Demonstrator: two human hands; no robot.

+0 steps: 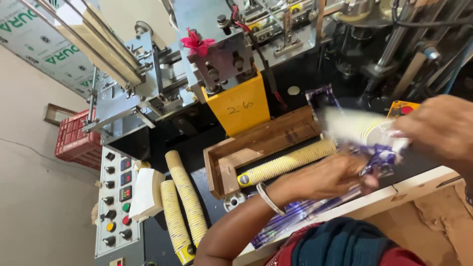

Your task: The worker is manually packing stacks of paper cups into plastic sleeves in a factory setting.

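My left hand (327, 177), a bangle on its wrist, grips a clear plastic sleeve with purple print (295, 212) near its mouth. My right hand (436, 125) holds the end of a blurred stack of paper cups (354, 127) that lies partly inside that sleeve. Just behind my hands, a long stack of nested paper cups (288, 162) lies in a wooden trough (266, 140) on the black machine top.
Two more long cup stacks (185, 202) lie on the machine to the left, beside a pile of flat paper blanks (145, 192) and a control panel with buttons (116, 202). A yellow block (241, 103) and metal machine parts rise behind. A red crate (74, 140) stands at the far left.
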